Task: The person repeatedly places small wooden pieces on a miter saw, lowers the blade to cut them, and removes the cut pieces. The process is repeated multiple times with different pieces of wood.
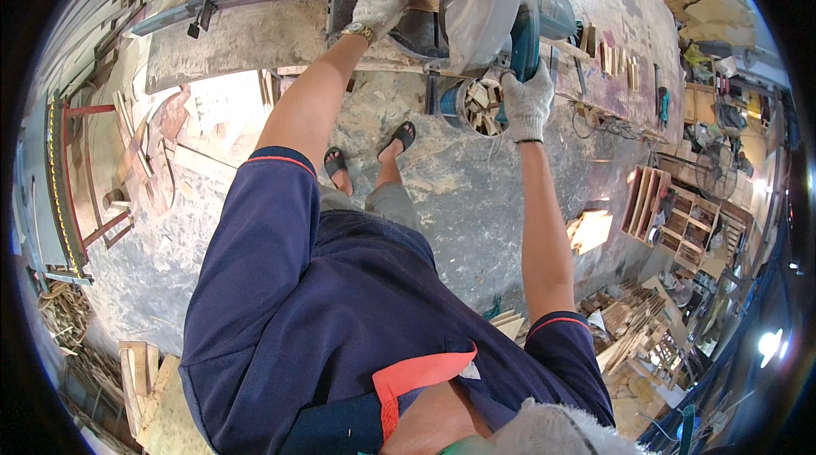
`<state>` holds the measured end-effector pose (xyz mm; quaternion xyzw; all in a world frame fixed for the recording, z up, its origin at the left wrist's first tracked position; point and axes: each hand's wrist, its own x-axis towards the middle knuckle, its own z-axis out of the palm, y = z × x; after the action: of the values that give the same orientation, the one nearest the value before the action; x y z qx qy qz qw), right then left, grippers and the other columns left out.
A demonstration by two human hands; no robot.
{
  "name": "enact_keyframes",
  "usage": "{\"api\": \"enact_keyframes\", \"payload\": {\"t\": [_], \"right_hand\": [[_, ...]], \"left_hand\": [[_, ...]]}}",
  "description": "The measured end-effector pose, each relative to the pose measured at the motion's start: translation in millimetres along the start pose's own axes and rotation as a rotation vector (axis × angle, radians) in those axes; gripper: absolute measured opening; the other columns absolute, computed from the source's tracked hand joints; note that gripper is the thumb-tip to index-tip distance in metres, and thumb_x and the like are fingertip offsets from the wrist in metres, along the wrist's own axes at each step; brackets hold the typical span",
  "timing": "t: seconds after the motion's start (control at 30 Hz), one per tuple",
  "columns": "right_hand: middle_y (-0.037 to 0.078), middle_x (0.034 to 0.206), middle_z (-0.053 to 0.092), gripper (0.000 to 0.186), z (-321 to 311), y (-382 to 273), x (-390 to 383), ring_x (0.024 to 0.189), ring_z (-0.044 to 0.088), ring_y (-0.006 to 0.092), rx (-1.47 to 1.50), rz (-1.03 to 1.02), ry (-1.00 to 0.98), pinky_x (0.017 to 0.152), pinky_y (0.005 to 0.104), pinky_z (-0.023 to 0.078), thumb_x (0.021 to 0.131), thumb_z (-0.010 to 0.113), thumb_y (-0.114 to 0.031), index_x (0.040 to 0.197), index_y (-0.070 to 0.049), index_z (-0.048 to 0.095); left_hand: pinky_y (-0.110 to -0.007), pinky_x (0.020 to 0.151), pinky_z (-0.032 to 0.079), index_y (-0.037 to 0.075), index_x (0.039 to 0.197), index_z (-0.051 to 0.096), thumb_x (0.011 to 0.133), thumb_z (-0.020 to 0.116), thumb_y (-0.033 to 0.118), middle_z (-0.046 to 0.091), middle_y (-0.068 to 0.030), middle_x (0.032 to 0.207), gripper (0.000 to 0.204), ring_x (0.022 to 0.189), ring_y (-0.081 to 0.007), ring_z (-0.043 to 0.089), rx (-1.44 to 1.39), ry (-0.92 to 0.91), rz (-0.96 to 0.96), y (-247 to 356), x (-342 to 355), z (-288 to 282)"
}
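Observation:
A miter saw stands on the bench at the top of the view, with a large grey blade guard (486,6) and a teal handle (526,40). My left hand (380,8), in a pale knit glove, holds a short piece of wood (424,4) on the saw's dark base, left of the guard. Its fingers reach over the fence; the thumb's grip is partly hidden. My right hand (529,103), gloved likewise, is closed around the lower end of the saw handle. The blade's edge is hidden behind the guard.
A round bin of wood offcuts (484,106) sits below the saw. Several small wood blocks (619,64) stand on the bench to the right. A metal rail (234,1) runs left from the saw. Scrap wood (637,340) is piled at lower right; a fan (716,167) stands farther right.

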<state>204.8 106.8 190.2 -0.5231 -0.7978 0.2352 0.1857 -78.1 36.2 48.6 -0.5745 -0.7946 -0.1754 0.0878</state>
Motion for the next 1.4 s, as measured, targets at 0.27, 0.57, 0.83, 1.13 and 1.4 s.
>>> {"api": "enact_keyframes", "payload": {"t": [0.27, 0.57, 0.83, 1.13, 1.4], "right_hand": [[0.017, 0.085, 0.067, 0.034, 8.2, 11.0, 0.6, 0.076, 0.065, 0.036, 0.022, 0.038, -0.006, 0.071, 0.0462, 0.051, 0.075, 0.071, -0.021, 0.101, -0.001, 0.062], [0.018, 0.086, 0.067, 0.038, 9.5, 11.6, -1.9, 0.078, 0.065, 0.0385, 0.018, 0.031, -0.005, 0.074, 0.0472, 0.051, 0.075, 0.072, -0.024, 0.103, -0.001, 0.062], [0.02, 0.09, 0.068, 0.041, 12.1, 14.3, -3.7, 0.083, 0.066, 0.0401, -0.014, 0.023, -0.004, 0.075, 0.0489, 0.051, 0.076, 0.072, -0.023, 0.109, -0.001, 0.062], [0.021, 0.091, 0.07, 0.041, 17.8, 14.6, -8.3, 0.083, 0.068, 0.0409, 0.005, 0.043, 0.021, 0.074, 0.0492, 0.052, 0.077, 0.071, -0.02, 0.112, 0.0, 0.062], [0.022, 0.088, 0.07, 0.04, 32.2, 31.4, -10.3, 0.083, 0.069, 0.0423, 0.021, 0.038, 0.041, 0.072, 0.0502, 0.052, 0.076, 0.072, -0.019, 0.109, 0.0, 0.061]], "left_hand": [[-0.049, 0.116, 0.033, 0.016, 0.098, 0.079, 0.089, 0.065, 0.024, 0.056, -0.0121, 0.14, 0.018, 0.135, -0.0348, 0.047, 0.02, -0.002, -0.014, 0.4, 0.4, 0.6], [-0.05, 0.112, 0.034, 0.019, 0.106, 0.079, 0.09, 0.068, 0.028, 0.056, -0.0098, 0.139, 0.021, 0.135, -0.0331, 0.045, 0.066, -0.035, -0.002, -3.1, 0.5, 7.9], [-0.05, 0.109, 0.036, 0.02, 0.108, 0.079, 0.089, 0.072, 0.03, 0.057, -0.008, 0.135, 0.023, 0.131, -0.0309, 0.046, 0.068, -0.019, 0.013, -4.2, 1.6, 7.7], [-0.051, 0.11, 0.036, 0.019, 0.109, 0.079, 0.088, 0.072, 0.028, 0.056, -0.0091, 0.137, 0.023, 0.132, -0.0323, 0.046, 0.052, -0.062, 0.005, -0.4, 1.4, -4.1], [-0.052, 0.112, 0.034, 0.021, 0.111, 0.079, 0.088, 0.07, 0.028, 0.052, -0.0108, 0.142, 0.026, 0.134, -0.0351, 0.044, 0.04, -0.025, 0.019, -6.1, 1.8, 9.8]]}}
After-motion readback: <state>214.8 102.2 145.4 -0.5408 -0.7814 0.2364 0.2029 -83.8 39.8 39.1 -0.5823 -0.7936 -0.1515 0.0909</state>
